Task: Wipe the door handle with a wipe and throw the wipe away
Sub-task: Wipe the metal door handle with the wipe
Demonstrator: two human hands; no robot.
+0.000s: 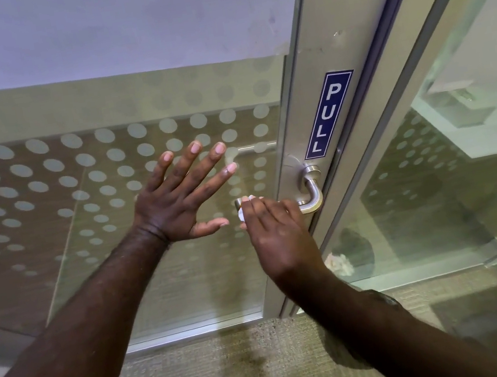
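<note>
the right hand is curled over the free end of the metal door handle, pressing a small white wipe against the lever, only a bit of the wipe showing past the fingertips. the left hand is held up just beside it with fingers spread wide, holding nothing, in front of the dotted glass panel. a blue "pull" sticker sits on the door frame above the handle.

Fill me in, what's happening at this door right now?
A person is wiping the metal door handle. Their right hand presses a small white wipe around the lever's free end. The left hand is spread open near the dotted glass panel, holding nothing. The wipe hasn't been thrown away yet.
</note>
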